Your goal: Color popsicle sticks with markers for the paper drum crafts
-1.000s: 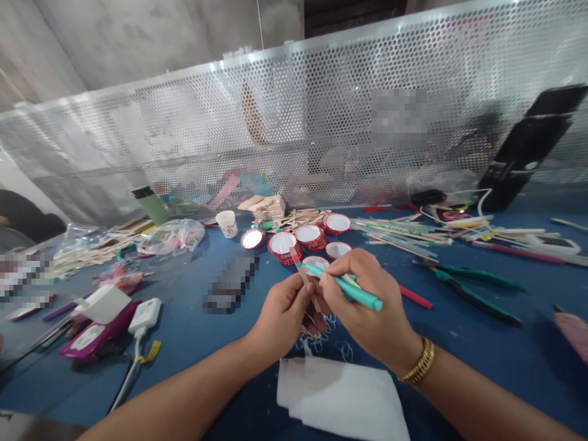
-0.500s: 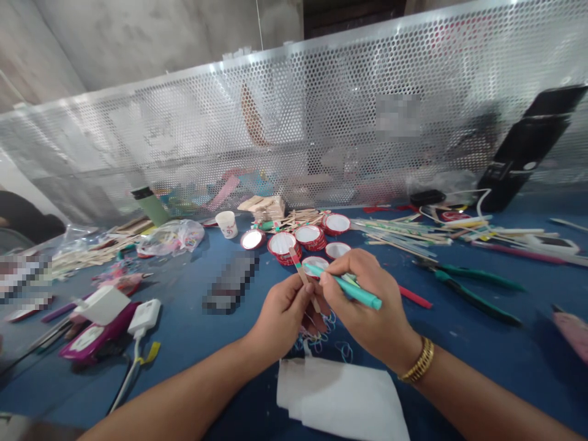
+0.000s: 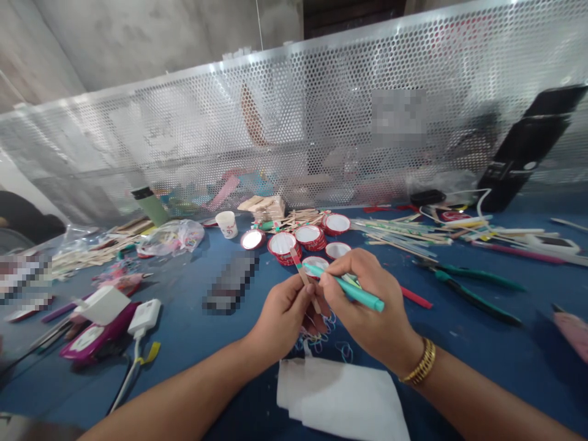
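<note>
Between its thumb and fingers, my left hand (image 3: pixel 287 312) pinches a flat wooden craft stick (image 3: pixel 301 272) whose upper end is coloured red with a green band. My right hand (image 3: pixel 367 297) grips a turquoise marker (image 3: pixel 356 291) like a pen, its tip pointing left towards the green band. Whether the tip touches the stick I cannot tell. Just beyond my hands stand several round containers (image 3: pixel 282 245) with red patterned sides and pale tops. Thin coloured loops (image 3: pixel 344 351) lie below my hands, partly hidden by them.
Folded white cloth or paper (image 3: pixel 342 398) lies in front of me. Green-handled pliers (image 3: pixel 478 288) and a red marker (image 3: pixel 416 297) are on the right. A paper cup (image 3: pixel 226 225) and bundled wooden sticks (image 3: pixel 269 209) stand at the back. A white charger (image 3: pixel 144 317) with its cable lies left.
The turquoise marker and my right hand have shifted very slightly. My left hand and the craft stick stay in nearly the same place.
</note>
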`<act>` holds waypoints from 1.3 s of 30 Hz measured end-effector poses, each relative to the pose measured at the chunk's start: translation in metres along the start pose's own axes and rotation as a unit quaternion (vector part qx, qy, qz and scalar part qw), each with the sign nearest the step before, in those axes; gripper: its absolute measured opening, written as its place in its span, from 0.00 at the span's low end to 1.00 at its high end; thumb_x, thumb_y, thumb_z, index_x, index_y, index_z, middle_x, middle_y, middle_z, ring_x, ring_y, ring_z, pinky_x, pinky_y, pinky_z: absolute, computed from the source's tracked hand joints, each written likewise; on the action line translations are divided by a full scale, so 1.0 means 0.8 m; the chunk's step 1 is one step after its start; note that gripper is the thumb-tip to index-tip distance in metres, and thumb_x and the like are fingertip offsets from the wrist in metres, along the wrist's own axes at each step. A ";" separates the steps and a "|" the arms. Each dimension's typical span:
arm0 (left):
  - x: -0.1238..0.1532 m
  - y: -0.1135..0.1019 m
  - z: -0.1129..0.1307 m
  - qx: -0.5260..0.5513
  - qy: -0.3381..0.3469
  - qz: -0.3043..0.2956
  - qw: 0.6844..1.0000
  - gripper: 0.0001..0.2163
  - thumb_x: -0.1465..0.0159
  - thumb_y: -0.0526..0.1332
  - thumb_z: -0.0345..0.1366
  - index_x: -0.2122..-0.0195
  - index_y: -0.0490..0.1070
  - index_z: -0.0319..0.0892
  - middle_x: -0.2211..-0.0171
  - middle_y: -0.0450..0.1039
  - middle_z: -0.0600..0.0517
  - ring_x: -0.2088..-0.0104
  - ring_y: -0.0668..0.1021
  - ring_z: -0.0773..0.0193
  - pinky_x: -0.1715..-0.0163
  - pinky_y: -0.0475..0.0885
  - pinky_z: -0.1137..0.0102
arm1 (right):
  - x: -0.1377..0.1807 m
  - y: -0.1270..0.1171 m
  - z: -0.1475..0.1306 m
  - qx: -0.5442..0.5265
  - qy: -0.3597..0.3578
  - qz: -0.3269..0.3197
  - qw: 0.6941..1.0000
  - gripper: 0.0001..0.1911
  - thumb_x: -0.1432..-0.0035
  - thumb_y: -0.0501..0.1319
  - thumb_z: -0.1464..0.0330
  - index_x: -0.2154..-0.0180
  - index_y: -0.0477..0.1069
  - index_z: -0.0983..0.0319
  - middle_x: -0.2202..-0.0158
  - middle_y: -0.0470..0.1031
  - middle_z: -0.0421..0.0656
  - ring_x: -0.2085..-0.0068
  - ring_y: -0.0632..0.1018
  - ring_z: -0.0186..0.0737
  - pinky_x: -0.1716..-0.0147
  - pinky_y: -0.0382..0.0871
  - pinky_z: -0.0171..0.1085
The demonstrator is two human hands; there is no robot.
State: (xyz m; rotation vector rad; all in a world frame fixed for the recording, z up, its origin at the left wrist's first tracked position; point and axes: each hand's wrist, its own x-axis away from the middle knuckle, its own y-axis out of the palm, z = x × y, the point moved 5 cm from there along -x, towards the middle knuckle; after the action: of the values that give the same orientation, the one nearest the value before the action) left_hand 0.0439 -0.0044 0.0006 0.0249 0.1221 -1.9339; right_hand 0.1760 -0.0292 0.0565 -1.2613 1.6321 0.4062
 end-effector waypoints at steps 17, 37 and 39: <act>0.001 -0.001 0.000 -0.003 0.000 0.001 1.000 0.19 0.36 0.57 0.54 0.70 0.65 0.41 0.81 0.72 0.54 0.83 0.74 0.69 0.82 0.68 0.77 | -0.001 0.001 -0.001 -0.009 -0.005 -0.005 1.000 0.07 0.42 0.59 0.74 0.71 0.64 0.59 0.74 0.70 0.36 0.71 0.72 0.35 0.64 0.65 0.42; 0.000 -0.001 0.000 0.008 0.001 -0.002 1.000 0.19 0.36 0.57 0.53 0.70 0.65 0.41 0.81 0.72 0.53 0.83 0.73 0.70 0.83 0.67 0.78 | -0.001 0.000 0.000 0.000 -0.002 0.002 1.000 0.07 0.42 0.59 0.74 0.71 0.64 0.59 0.73 0.71 0.37 0.71 0.73 0.36 0.64 0.66 0.42; 0.000 -0.002 -0.001 0.012 -0.002 -0.001 1.000 0.19 0.36 0.58 0.53 0.70 0.65 0.41 0.80 0.72 0.53 0.83 0.74 0.70 0.83 0.67 0.78 | -0.001 -0.001 0.001 0.007 0.006 0.009 1.000 0.07 0.42 0.59 0.73 0.71 0.64 0.59 0.73 0.72 0.37 0.71 0.73 0.36 0.64 0.66 0.42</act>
State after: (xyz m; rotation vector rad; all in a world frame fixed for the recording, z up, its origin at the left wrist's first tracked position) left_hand 0.0426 -0.0041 0.0001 0.0366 0.0967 -1.9381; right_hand 0.1769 -0.0284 0.0570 -1.2407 1.6549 0.3981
